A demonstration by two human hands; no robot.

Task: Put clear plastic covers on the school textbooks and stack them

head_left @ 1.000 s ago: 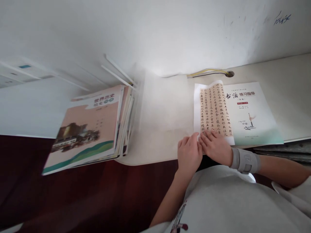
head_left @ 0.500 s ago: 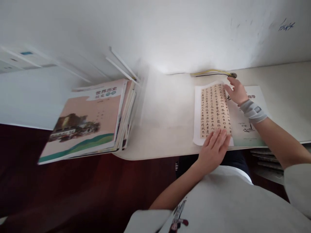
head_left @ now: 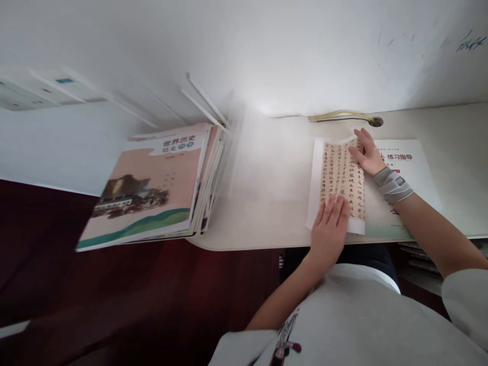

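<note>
A sheet of brush-written calligraphy (head_left: 331, 168), columns of dark characters on tan with a white margin, lies on the desk (head_left: 263, 188). It partly covers a booklet (head_left: 415, 190) with a white and pale green cover; whether the two are joined I cannot tell. My left hand (head_left: 331, 223) rests on the lower part of the sheet, fingers stretched out flat. At the sheet's upper right edge is my right hand (head_left: 368, 155), a grey wrap (head_left: 392, 184) round its wrist. Its thumb and fingers are apart, the thumb over the sheet.
To the left, a stack of books (head_left: 152, 178) sits at the desk's end, a pink world-history book on top jutting over the edge. White rods (head_left: 206, 101) stand behind it. Along the wall, a yellow cable (head_left: 343, 114) runs into a round hole (head_left: 376, 122).
Both hands have shifted a little left over the desk. The sheet has moved slightly left too, baring more of the booklet's cover lettering. The camera view has turned slightly left.
</note>
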